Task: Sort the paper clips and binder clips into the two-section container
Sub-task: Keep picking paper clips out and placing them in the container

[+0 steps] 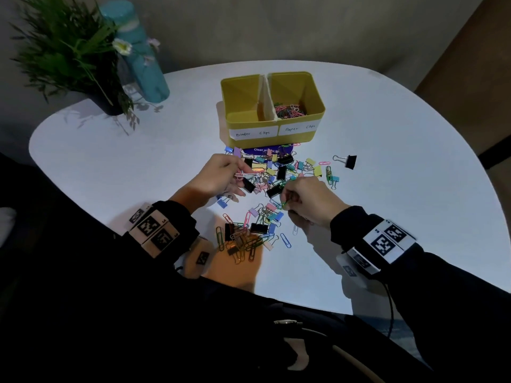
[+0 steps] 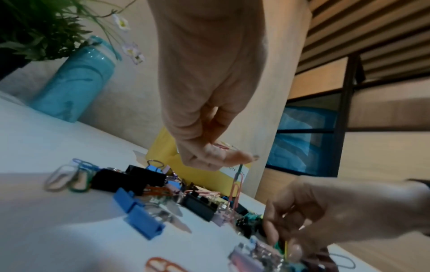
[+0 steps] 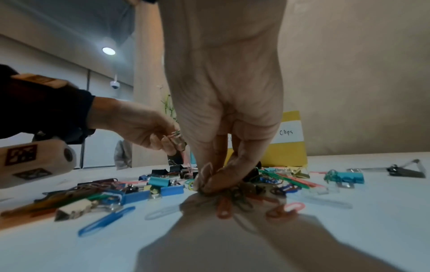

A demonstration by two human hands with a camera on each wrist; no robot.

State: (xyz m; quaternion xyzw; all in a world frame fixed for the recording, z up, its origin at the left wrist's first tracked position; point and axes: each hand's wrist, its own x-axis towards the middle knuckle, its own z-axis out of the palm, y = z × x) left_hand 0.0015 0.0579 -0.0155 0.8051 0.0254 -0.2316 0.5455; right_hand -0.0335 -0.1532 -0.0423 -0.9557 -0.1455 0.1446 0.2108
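Head view shows the left hand (image 1: 218,175) pinching a few paper clips (image 1: 247,174) above the far part of the pile (image 1: 265,194) on the table (image 1: 387,161). The right hand (image 1: 309,201) is closed around a bunch of clips (image 3: 235,195) low at the pile's near side. The container (image 1: 272,106) stands just beyond the pile, with paper clips in its right section.

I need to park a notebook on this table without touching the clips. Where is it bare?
Bare: the table right of the lone black binder clip, and left between plant pot and yellow container. Crowded: the clip pile before the container.
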